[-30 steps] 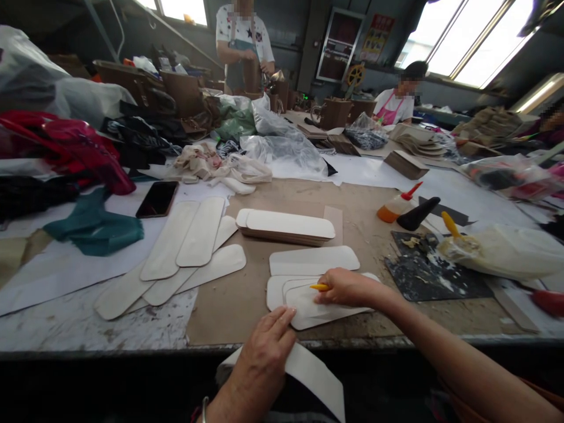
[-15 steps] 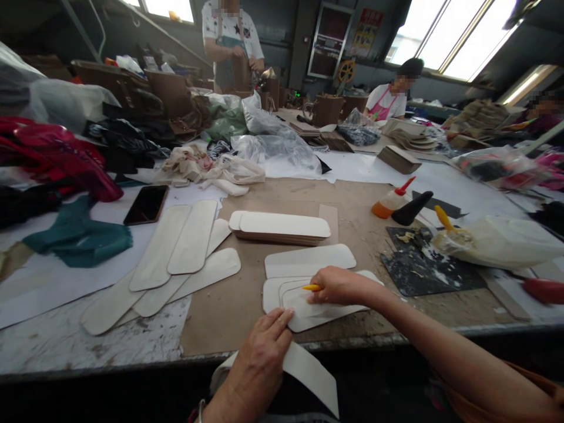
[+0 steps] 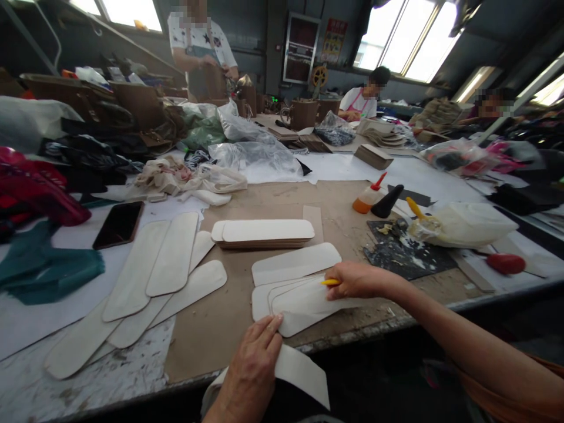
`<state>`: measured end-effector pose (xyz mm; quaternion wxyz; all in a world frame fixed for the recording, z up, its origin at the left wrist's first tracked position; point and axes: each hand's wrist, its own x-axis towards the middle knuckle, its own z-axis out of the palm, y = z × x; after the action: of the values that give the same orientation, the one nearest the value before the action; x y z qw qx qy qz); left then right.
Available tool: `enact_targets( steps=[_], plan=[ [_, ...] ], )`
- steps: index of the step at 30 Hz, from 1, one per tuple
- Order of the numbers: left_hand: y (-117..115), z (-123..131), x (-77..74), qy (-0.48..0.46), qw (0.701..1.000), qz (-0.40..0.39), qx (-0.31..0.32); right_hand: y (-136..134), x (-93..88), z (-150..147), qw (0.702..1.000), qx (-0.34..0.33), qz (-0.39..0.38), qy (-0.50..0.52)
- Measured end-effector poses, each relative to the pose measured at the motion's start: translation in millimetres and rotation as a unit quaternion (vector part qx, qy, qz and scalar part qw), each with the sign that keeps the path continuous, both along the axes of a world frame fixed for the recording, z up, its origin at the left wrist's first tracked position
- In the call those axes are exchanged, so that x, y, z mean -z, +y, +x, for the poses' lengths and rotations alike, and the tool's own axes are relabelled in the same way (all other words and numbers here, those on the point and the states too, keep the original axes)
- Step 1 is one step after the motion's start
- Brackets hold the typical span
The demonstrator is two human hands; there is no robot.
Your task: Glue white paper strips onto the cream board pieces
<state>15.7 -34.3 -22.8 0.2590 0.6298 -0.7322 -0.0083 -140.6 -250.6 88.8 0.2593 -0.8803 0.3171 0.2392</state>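
Closed around a yellow tool (image 3: 331,282) whose tip is pointed leftward, the right hand (image 3: 359,281) is held over the right part of the top white panel (image 3: 299,298). By the left hand (image 3: 253,364), the panels' near left side is met with fingertips laid close together; whether anything is pinched by the hidden thumb cannot be told. The top panel is set on overlapping panels of the same kind, on a brown sheet (image 3: 198,341) by the near edge of the table (image 3: 117,385). Its long axis is directed from left to right with a slight rise away from the body, so that its left end is placed just beyond the left fingertips, while its right part is partly hidden by the right hand, the nearer one there. An off-white, flat face is shown, with rounded corners and a thin darker edge. Just beyond, a separate white panel (image 3: 297,263) is laid, and behind it a stack of panels (image 3: 268,231) with brown sides. Fanned panels (image 3: 171,258) are spread to the left; to the right, a dark board (image 3: 400,252) is seen smeared with white, near an orange-filled bottle (image 3: 365,198).
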Motion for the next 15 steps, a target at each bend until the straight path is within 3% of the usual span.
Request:
enact_targets(
  steps=[4,7,15],
  plan=[
    [0.5,1.5,3.6,-0.026,0.999,-0.036,0.002,-17.1,3.9,-50.8,0.995,0.085,-0.001,-0.055],
    [0.5,4.7,5.5,-0.041,0.998,-0.051,0.012,-20.8,15.9,-72.8,0.985,0.143,-0.023,-0.093],
    [-2.2,15.3,6.1,-0.106,0.990,-0.077,0.054,-21.0,37.1,-76.8,0.964,0.222,-0.125,-0.074]
  ],
)
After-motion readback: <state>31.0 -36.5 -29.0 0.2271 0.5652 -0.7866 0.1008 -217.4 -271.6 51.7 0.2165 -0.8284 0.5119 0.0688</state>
